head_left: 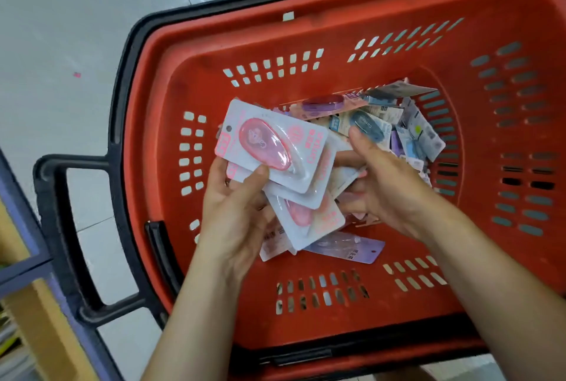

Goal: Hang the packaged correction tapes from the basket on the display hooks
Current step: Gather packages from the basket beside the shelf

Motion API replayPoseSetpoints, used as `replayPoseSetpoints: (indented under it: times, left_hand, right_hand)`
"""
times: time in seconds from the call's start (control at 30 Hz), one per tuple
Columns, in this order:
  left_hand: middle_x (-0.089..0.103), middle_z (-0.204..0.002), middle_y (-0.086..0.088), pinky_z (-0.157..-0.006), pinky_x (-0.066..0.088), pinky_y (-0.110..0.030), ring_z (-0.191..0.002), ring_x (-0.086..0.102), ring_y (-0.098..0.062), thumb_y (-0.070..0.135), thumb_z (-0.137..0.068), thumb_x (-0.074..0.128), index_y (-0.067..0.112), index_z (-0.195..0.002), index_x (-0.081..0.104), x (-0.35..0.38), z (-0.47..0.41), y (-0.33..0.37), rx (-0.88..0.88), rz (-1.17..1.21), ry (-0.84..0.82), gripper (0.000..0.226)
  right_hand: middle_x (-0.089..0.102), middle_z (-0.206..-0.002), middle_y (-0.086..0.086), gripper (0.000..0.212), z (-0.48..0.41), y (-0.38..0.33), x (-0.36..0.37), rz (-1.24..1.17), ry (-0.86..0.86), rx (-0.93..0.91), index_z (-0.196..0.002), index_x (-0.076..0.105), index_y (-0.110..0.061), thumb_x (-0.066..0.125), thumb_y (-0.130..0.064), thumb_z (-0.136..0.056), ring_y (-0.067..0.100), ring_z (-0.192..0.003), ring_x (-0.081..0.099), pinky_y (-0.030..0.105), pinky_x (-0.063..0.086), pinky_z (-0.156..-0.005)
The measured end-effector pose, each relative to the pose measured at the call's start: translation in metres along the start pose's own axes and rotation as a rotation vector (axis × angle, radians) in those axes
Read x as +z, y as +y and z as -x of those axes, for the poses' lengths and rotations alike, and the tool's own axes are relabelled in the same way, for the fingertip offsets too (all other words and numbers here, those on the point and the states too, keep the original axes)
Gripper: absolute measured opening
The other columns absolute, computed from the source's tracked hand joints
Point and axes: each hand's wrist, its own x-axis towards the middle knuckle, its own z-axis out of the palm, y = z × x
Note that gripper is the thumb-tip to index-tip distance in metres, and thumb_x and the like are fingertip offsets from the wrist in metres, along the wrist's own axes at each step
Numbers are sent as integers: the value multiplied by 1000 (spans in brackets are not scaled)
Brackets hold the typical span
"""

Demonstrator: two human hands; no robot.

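Several pink correction-tape packs (269, 148), fanned in my left hand (239, 206): thumb pressed on the top card's lower edge, fingers curled beneath the stack, held just above the red basket (214, 31)

Item: loose pile (398, 126) of further packs in blue, purple and grey, heaped toward the far right of the basket's bottom; one lilac pack (349, 247) lies flat nearer me

Item: right hand (386, 184), thumb raised, fingers curled round the edges of packs at the near side of the pile, close against the fan

Item: hang hole (228, 128), a round punch at the top card's far-left corner

Handling, my judgement: light, stiff card backs under glossy clear blisters; the fanned cards will likely slide on one another, since the domes keep them from lying flush. Best pinched front and back on the bare card margin, clear of the hole so the hook can enter; a hard squeeze could dent a blister

Display hooks: not in view

Also present: black handle (58, 227) folded out at the left, grey floor (61, 28) beyond
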Motion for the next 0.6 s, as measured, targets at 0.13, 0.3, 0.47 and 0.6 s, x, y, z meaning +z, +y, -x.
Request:
replayPoseSetpoints:
  times: [0.13, 0.3, 0.47, 0.6]
  left_hand:
    - [67, -125, -14, -73, 60, -40, -104, 69, -29, -10, -89, 56, 19, -140, 45, 6, -6, -8, 4, -100, -42, 59]
    - [66, -128, -5, -100, 50, -54, -119, 62, -27, -11, -92, 54, 28, -142, 43, 14, 5, -22, 11, -360, -129, 64]
    - [58, -139, 8, -103, 50, -37, -123, 58, -8, -5, -90, 63, 37, -152, 19, 30, 22, -15, -59, -519, -194, 87]
    - [70, -120, 3, -82, 55, -21, -109, 67, -9, 8, -79, 78, 24, -132, 53, 47, 41, 23, -147, -711, -319, 61]
  right_hand:
    - [75, -100, 17, 61, 12, -4, 4, 16, -72, -24, -92, 76, -14, 64, -67, -62, 32, -97, 72, 52, 59, -84]
    - [77, -97, 6, 49, 21, 3, 11, 190, 15, -87, -104, 72, -15, 84, -36, -61, 25, -91, 74, 49, 58, -88]
    - [77, -95, 4, 30, 50, 12, 2, 167, 200, -207, -98, 74, -20, 87, -19, -71, 21, -90, 73, 40, 57, -77]
    - [76, -93, 9, 38, 87, -10, -14, -82, 170, -210, -96, 76, -14, 81, -22, -59, 22, -81, 71, 30, 55, -67]
